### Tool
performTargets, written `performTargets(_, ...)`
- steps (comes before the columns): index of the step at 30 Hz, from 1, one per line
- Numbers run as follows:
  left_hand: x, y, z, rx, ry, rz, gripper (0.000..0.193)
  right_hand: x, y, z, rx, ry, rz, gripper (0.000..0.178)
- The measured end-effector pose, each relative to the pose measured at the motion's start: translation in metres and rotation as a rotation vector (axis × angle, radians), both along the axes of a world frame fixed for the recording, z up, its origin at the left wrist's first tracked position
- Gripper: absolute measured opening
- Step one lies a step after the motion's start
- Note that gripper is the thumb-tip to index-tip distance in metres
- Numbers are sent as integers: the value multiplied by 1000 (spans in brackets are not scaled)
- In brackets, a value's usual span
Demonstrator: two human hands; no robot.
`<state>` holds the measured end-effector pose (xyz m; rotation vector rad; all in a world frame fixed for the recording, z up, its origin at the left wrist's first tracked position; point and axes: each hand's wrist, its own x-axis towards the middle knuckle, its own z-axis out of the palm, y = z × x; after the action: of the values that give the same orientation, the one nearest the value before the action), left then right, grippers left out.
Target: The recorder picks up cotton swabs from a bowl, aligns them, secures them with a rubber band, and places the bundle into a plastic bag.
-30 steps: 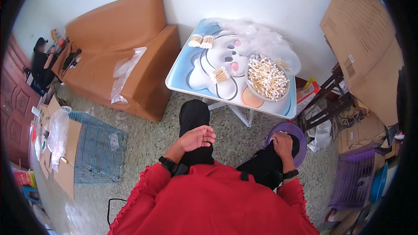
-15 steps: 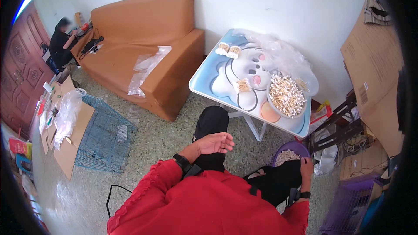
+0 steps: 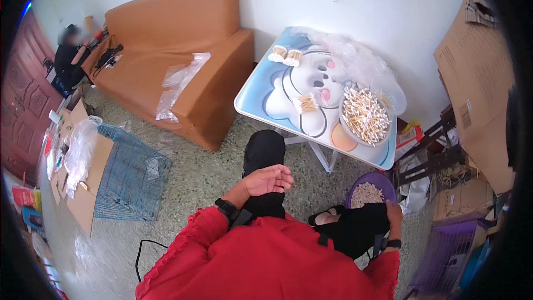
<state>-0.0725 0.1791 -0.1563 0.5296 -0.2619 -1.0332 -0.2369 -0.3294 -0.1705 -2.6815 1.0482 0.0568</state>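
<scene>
My left hand (image 3: 268,180) rests palm up on my left thigh, fingers loosely curled and apart, holding nothing. My right hand (image 3: 393,215) lies against the outer side of my right knee, its fingers partly hidden. Ahead stands a folding table (image 3: 258,95) with a cartoon-printed top. On it, a round translucent bowl (image 3: 351,131) is heaped with cotton swabs (image 3: 366,115). A small loose pile of swabs (image 3: 305,103) lies left of the bowl. Two swab bundles (image 3: 285,56) sit near the far left corner, and clear plastic bags (image 3: 352,58) lie along the back.
A purple basin (image 3: 392,188) with pale bits stands on the floor by my right knee. Left are a brown sofa (image 3: 166,28) with clear plastic on it, a blue wire cage (image 3: 133,178) and cardboard (image 3: 91,200). Cardboard boxes (image 3: 472,72) rise at right. Another person (image 3: 69,64) sits far left.
The view has shifted slightly, so the table and sofa appear higher and a little left. My left fingers look slightly more curled. My right knee has moved a little, and a sandalled foot now shows.
</scene>
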Motion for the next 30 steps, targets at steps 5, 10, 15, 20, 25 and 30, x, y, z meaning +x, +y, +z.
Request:
performTargets(5,3,0,-2,-14,36,-14,29,2,-58,-49,239,67,144,45)
performTargets(10,2,1,0,-25,34,-12,29,12,-74,-69,440,-29,110,33)
performTargets(15,5,2,0,-44,58,-10,30,14,-85,-80,409,-47,93,30)
performTargets(20,5,10,-1,-42,75,3,30,25,-56,-55,330,-63,26,31)
performTargets(25,3,14,2,-68,66,31,31,31,-29,-28,284,-118,83,30)
performTargets(30,1,11,-2,-68,69,7,31,16,-45,-39,256,-78,14,31)
